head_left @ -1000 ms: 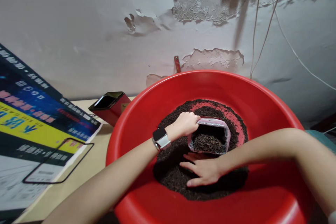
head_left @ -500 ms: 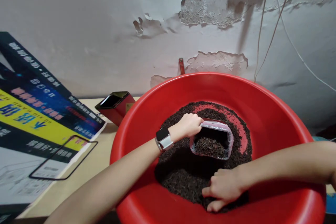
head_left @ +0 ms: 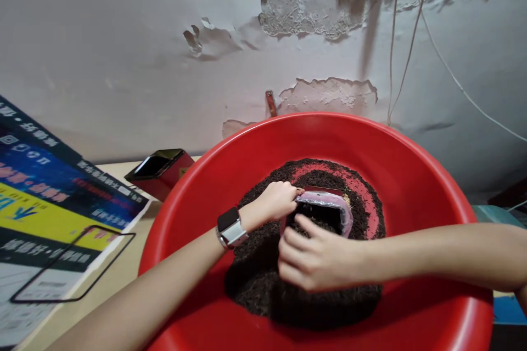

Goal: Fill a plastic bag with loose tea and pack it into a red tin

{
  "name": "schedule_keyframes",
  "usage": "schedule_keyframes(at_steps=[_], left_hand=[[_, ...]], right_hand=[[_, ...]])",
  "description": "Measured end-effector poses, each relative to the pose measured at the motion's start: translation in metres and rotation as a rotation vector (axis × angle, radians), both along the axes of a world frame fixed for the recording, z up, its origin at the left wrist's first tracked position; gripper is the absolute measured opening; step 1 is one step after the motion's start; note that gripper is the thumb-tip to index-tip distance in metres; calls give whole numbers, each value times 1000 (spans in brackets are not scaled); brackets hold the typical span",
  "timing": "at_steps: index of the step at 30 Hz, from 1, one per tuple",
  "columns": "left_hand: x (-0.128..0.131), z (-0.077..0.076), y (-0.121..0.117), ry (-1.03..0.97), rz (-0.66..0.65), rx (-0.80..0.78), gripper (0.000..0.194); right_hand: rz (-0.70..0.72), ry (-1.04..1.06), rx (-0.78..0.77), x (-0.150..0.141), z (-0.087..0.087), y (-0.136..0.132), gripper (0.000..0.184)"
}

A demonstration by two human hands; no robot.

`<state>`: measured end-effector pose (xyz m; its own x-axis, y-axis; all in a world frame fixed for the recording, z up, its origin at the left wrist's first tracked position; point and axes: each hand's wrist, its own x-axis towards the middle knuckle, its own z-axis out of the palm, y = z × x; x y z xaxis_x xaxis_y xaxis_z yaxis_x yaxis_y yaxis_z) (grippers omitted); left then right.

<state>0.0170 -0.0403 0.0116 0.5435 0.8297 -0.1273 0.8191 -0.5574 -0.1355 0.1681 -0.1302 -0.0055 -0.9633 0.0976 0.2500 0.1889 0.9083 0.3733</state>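
Observation:
My left hand, with a watch on its wrist, is closed on the upper left rim of a box-shaped container lined with clear plastic. The container lies tilted in a red basin, its dark mouth facing me. My right hand is in front of that mouth, fingers loosely bent and somewhat apart; I make out nothing between them, though part of the palm side is hidden. Dark loose leaves that look like tea cover the basin floor around the container.
A red tin with a dark opening leans left of the basin on a pale tabletop. Printed cardboard and a thin black frame are at far left. White cables hang down the peeling wall.
My right hand has risen from the leaves near the basin's front to the container's mouth, its fingers loosening. My left hand keeps hold of the container's rim. The view has shifted slightly right.

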Motion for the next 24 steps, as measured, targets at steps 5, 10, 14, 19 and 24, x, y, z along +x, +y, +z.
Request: schedule_keyframes(at_steps=[5,10,14,19,24], left_hand=[[-2,-2,1,-13,-53,13,43],[-2,0,1,-7,-57,4,43],[1,2,-1,22,-42,0,46],[2,2,-2,16,-40,5,46],[-1,0,0,-4,-59,1,43]], right_hand=[[268,-234,-424,2,-54,-9,52],[-280,-369,-821,21,-95,16,88],[-437,-361,-934,20,-102,15,93],[-446,-397,-934,7,-93,-1,80],[-258,-497,-786,1,-69,-12,53]])
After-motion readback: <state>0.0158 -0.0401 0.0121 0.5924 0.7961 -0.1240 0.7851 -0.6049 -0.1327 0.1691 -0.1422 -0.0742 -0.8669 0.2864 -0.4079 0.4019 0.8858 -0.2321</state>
